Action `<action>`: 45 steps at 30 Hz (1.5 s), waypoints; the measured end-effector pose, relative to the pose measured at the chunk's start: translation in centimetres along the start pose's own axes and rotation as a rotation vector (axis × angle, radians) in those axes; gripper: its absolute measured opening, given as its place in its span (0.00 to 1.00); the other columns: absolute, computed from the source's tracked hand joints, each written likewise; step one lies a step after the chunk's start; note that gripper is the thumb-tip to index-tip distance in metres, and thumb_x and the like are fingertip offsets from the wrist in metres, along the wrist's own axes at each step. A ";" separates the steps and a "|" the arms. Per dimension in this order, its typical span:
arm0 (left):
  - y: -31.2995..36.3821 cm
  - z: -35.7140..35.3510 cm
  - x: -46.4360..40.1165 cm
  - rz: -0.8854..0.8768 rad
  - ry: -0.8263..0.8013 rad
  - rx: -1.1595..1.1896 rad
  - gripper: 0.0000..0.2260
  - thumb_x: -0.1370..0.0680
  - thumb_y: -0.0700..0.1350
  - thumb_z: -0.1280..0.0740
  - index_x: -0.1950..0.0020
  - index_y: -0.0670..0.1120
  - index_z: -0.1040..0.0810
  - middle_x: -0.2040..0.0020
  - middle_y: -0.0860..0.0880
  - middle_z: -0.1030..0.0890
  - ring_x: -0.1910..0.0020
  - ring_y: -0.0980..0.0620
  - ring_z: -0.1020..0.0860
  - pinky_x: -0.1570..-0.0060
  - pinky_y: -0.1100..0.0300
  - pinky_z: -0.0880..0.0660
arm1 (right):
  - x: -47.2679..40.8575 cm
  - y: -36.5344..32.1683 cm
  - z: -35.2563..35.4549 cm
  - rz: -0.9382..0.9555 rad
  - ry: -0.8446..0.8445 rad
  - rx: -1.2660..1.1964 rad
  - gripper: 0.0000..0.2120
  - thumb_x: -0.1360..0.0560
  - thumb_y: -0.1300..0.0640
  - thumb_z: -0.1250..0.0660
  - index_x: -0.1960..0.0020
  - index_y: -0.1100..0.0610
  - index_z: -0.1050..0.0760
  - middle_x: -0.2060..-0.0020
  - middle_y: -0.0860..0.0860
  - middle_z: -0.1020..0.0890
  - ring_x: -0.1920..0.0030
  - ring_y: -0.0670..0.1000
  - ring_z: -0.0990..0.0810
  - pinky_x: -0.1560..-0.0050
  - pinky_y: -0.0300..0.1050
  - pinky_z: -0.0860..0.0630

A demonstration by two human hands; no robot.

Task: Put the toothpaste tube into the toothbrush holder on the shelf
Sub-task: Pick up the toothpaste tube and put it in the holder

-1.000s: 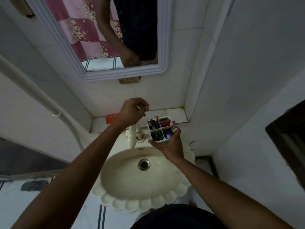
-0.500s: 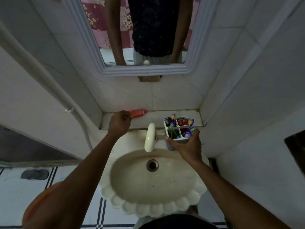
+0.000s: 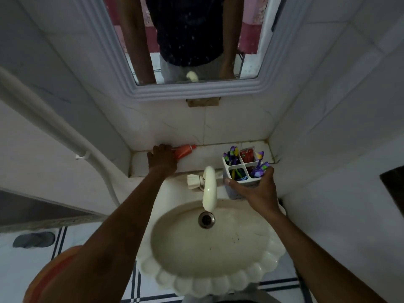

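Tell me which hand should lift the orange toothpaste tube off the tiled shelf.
Left. The left hand already rests on the orange toothpaste tube lying on the tiled shelf, while the right hand grips the white four-compartment toothbrush holder beside the cream tap.

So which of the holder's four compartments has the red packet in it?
The back right compartment of the toothbrush holder, nearest the corner wall. The others hold toothbrushes; none shows red.

A cream scalloped sink [image 3: 218, 278] sits near centre, its drain [image 3: 206, 219] under a cream tap [image 3: 209, 189]. A framed mirror [image 3: 196, 92] hangs on the far tiled wall. A white pipe [image 3: 43, 119] runs down the left wall. A dark slipper [image 3: 33, 239] lies on the floor, left.
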State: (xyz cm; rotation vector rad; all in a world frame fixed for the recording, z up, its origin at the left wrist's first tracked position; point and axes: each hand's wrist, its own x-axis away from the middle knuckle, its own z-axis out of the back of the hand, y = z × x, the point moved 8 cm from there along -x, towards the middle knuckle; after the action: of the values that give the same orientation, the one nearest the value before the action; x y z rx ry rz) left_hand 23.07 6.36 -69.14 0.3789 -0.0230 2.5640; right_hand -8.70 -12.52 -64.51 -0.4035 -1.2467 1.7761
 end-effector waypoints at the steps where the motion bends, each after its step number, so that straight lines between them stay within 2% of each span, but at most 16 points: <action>1: 0.1 -0.3 0.0 0.012 -0.023 -0.017 0.26 0.19 0.53 0.32 0.23 0.45 0.29 0.27 0.41 0.28 0.27 0.38 0.31 0.30 0.41 0.32 | 0.0 0.1 0.0 -0.005 -0.001 -0.001 0.50 0.42 0.36 0.08 0.31 0.45 0.33 0.38 0.40 0.17 0.41 0.42 0.15 0.39 0.56 0.12; 5: 0.2 -0.5 0.3 0.048 -0.005 -0.022 0.31 0.23 0.62 0.28 0.28 0.43 0.27 0.30 0.39 0.28 0.30 0.36 0.30 0.31 0.42 0.31 | 0.0 0.3 0.0 -0.006 0.000 -0.006 0.49 0.42 0.36 0.08 0.32 0.44 0.33 0.38 0.41 0.17 0.41 0.43 0.14 0.40 0.55 0.12; 7: 0.4 0.1 0.9 0.016 0.060 0.019 0.24 0.22 0.58 0.28 0.33 0.43 0.24 0.36 0.40 0.22 0.36 0.37 0.24 0.37 0.44 0.28 | 0.0 0.4 0.0 -0.008 -0.002 0.005 0.49 0.42 0.35 0.08 0.33 0.44 0.34 0.38 0.42 0.17 0.41 0.43 0.14 0.40 0.55 0.12; 10: 1.1 2.4 2.7 -0.049 0.193 0.123 0.09 0.20 0.48 0.31 0.43 0.45 0.22 0.51 0.43 0.16 0.52 0.39 0.16 0.51 0.50 0.21 | -0.1 0.3 0.0 0.004 -0.002 0.005 0.49 0.44 0.33 0.09 0.34 0.44 0.34 0.38 0.43 0.17 0.41 0.45 0.14 0.41 0.56 0.11; 12: 2.1 4.6 4.6 -0.085 0.277 0.178 0.10 0.20 0.50 0.29 0.44 0.46 0.21 0.56 0.45 0.15 0.58 0.41 0.15 0.58 0.51 0.19 | -0.1 0.3 0.0 0.007 -0.009 0.000 0.49 0.45 0.30 0.10 0.36 0.43 0.34 0.38 0.43 0.17 0.40 0.45 0.14 0.42 0.56 0.11; 16: 4.1 10.1 8.6 -0.103 0.378 0.397 0.11 0.18 0.53 0.31 0.38 0.51 0.21 0.59 0.52 0.12 0.61 0.50 0.15 0.59 0.55 0.19 | -0.1 0.5 0.3 0.020 -0.007 -0.005 0.49 0.48 0.28 0.10 0.38 0.43 0.34 0.39 0.44 0.17 0.41 0.46 0.13 0.42 0.57 0.12; 18: 5.0 13.3 11.2 -0.103 0.498 0.515 0.12 0.17 0.53 0.30 0.37 0.49 0.20 0.58 0.53 0.13 0.63 0.56 0.17 0.60 0.59 0.21 | 0.0 0.4 0.5 0.031 -0.017 0.006 0.50 0.47 0.28 0.10 0.37 0.44 0.34 0.40 0.45 0.17 0.41 0.47 0.14 0.42 0.57 0.12; 21: 6.8 17.3 14.7 -0.160 0.691 0.712 0.17 0.20 0.57 0.26 0.39 0.47 0.19 0.50 0.50 0.12 0.56 0.54 0.15 0.55 0.55 0.17 | -0.1 0.5 0.6 0.038 -0.034 0.006 0.54 0.49 0.24 0.12 0.36 0.46 0.34 0.40 0.45 0.18 0.41 0.49 0.14 0.42 0.58 0.12; 23: 8.8 18.8 16.4 -0.253 0.748 0.799 0.16 0.20 0.57 0.25 0.42 0.47 0.18 0.53 0.56 0.14 0.57 0.60 0.16 0.55 0.59 0.17 | -0.3 0.7 0.8 0.036 -0.046 -0.004 0.57 0.53 0.20 0.15 0.36 0.47 0.34 0.40 0.46 0.19 0.40 0.50 0.15 0.42 0.60 0.13; 25: 11.0 19.4 17.3 -0.344 0.738 0.827 0.14 0.20 0.56 0.25 0.43 0.47 0.18 0.56 0.59 0.17 0.59 0.61 0.16 0.57 0.59 0.17 | -0.4 0.7 0.9 0.031 -0.060 -0.002 0.60 0.55 0.18 0.17 0.36 0.48 0.34 0.39 0.47 0.19 0.38 0.52 0.16 0.40 0.60 0.13; 27: 13.2 19.0 17.9 -0.385 0.677 0.796 0.15 0.20 0.59 0.26 0.43 0.48 0.18 0.56 0.58 0.16 0.58 0.58 0.15 0.57 0.54 0.16 | -0.5 0.8 0.9 0.024 -0.068 0.011 0.60 0.56 0.17 0.17 0.36 0.47 0.34 0.38 0.47 0.20 0.37 0.52 0.16 0.40 0.61 0.14; 31: 16.1 16.4 17.9 -0.399 0.567 0.583 0.17 0.18 0.60 0.29 0.38 0.49 0.19 0.51 0.52 0.11 0.56 0.51 0.13 0.58 0.52 0.16 | -0.6 1.4 0.7 0.014 -0.086 0.025 0.59 0.55 0.17 0.17 0.36 0.46 0.35 0.38 0.47 0.20 0.37 0.53 0.17 0.39 0.61 0.14; 34: 17.1 13.8 16.8 -0.365 0.404 0.358 0.22 0.18 0.61 0.31 0.28 0.52 0.23 0.38 0.52 0.13 0.39 0.47 0.16 0.41 0.47 0.21 | -0.2 1.2 0.6 0.001 -0.105 0.029 0.59 0.51 0.20 0.16 0.33 0.48 0.35 0.37 0.48 0.22 0.35 0.54 0.19 0.37 0.61 0.16; 36: 17.2 12.5 16.3 -0.358 0.311 0.272 0.22 0.18 0.60 0.32 0.27 0.52 0.23 0.33 0.52 0.16 0.32 0.45 0.20 0.34 0.43 0.28 | 0.0 0.9 0.6 0.004 -0.108 0.030 0.62 0.51 0.22 0.15 0.30 0.49 0.37 0.33 0.49 0.23 0.31 0.55 0.20 0.35 0.62 0.17; 42: 16.7 10.7 15.8 -0.313 0.180 0.206 0.15 0.18 0.57 0.33 0.36 0.53 0.16 0.43 0.56 0.12 0.40 0.48 0.17 0.34 0.43 0.27 | 0.4 0.9 0.1 -0.036 -0.090 0.063 0.62 0.53 0.22 0.16 0.30 0.50 0.36 0.36 0.49 0.24 0.34 0.55 0.21 0.36 0.62 0.17; 45: 16.2 9.8 15.6 -0.312 0.164 0.236 0.13 0.17 0.58 0.34 0.42 0.54 0.14 0.50 0.56 0.12 0.47 0.50 0.15 0.39 0.43 0.23 | 0.8 1.0 -0.3 -0.048 -0.073 0.072 0.65 0.53 0.21 0.17 0.28 0.52 0.36 0.35 0.50 0.24 0.33 0.56 0.21 0.36 0.62 0.17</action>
State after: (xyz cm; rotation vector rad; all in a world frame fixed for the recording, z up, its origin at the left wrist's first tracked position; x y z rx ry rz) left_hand 4.58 -0.38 -54.52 0.2367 0.3729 2.2831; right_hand -9.39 -11.71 -65.33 -0.2669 -1.2288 1.8033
